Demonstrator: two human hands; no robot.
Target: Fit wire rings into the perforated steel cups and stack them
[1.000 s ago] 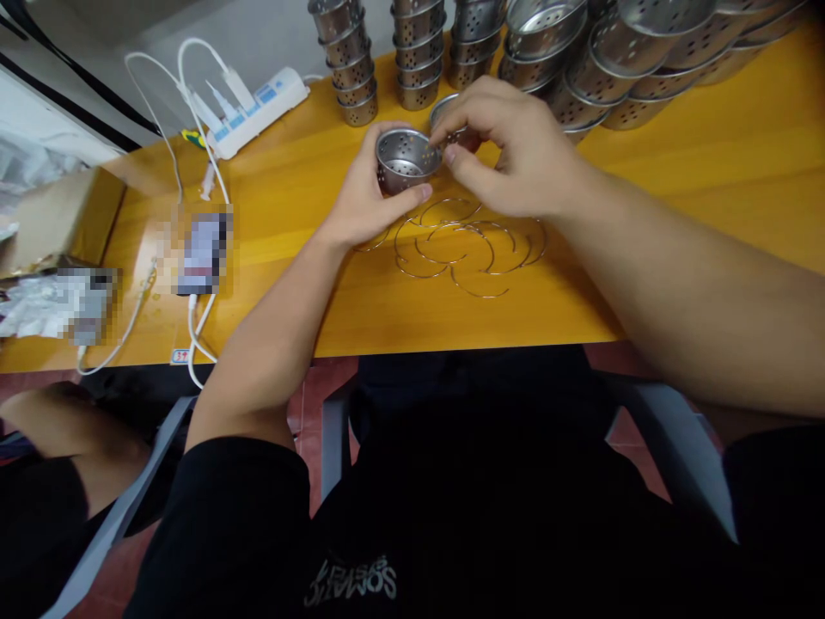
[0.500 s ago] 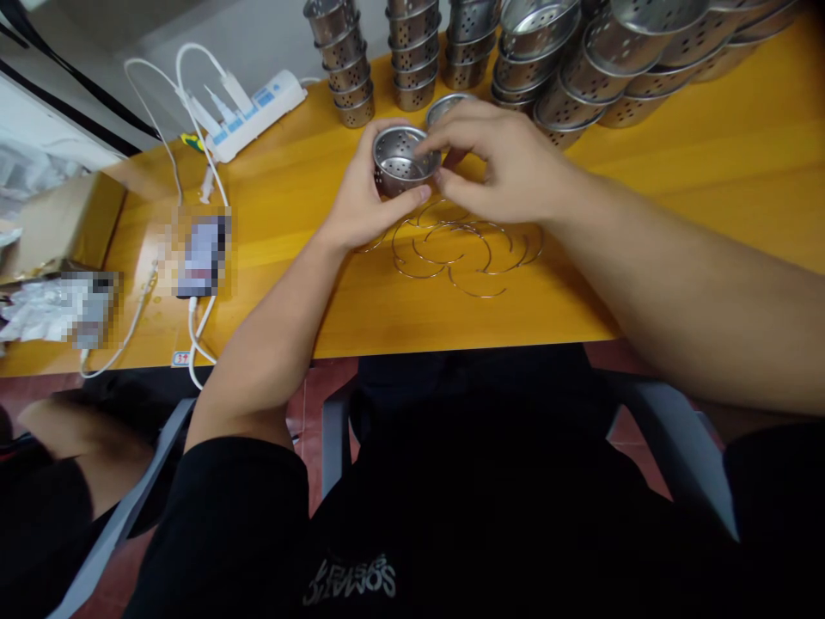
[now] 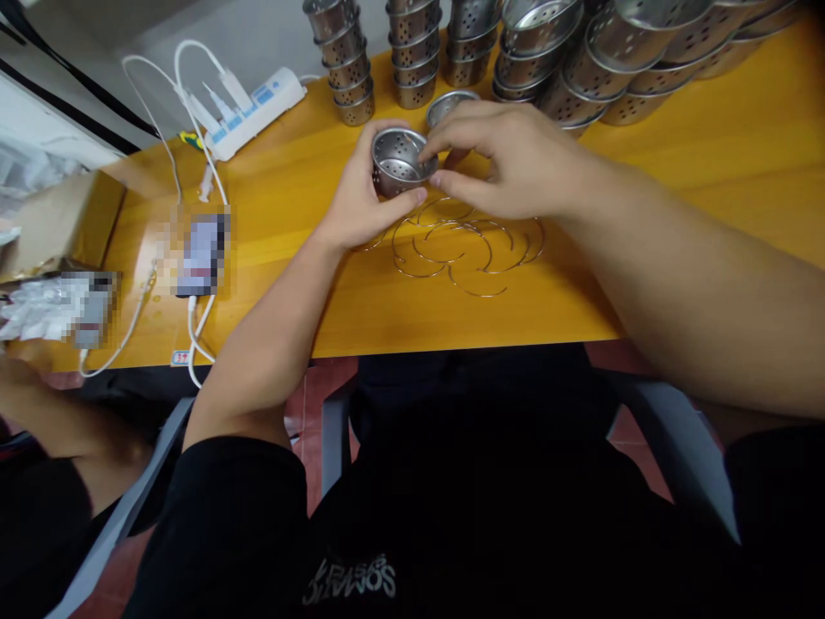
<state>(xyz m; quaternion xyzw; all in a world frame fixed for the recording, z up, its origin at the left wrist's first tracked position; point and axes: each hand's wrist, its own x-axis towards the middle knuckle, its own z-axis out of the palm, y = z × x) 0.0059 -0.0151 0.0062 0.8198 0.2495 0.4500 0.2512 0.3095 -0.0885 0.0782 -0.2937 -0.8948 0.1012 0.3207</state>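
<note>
My left hand (image 3: pixel 363 191) is wrapped round a small perforated metal cup (image 3: pixel 394 179), held above the table with its mouth tilted towards me. At the cup's right rim is my right hand (image 3: pixel 490 159), bent in a pinch. One fingertip reaches inside the cup while the thumb stays outside the wall. Whether a thin wire is also between these fingers is hidden. Several curved thin wires (image 3: pixel 478 295) lie loosely on the table just below the hands. Another metal cup (image 3: pixel 444 105) stands behind my right hand, partly covered by it.
Stacks of perforated metal cups (image 3: pixel 412 52) line the back of the wooden table (image 3: pixel 361 322). A power strip (image 3: pixel 258 112) with white cables, a phone (image 3: pixel 203 258) and a cardboard box (image 3: pixel 70 215) are on the left. Another person's arm (image 3: pixel 70 421) shows at lower left.
My right fingers and the cup have shifted very slightly, with the same hold. At the far left, the other person's arm has moved up towards the table edge.
</note>
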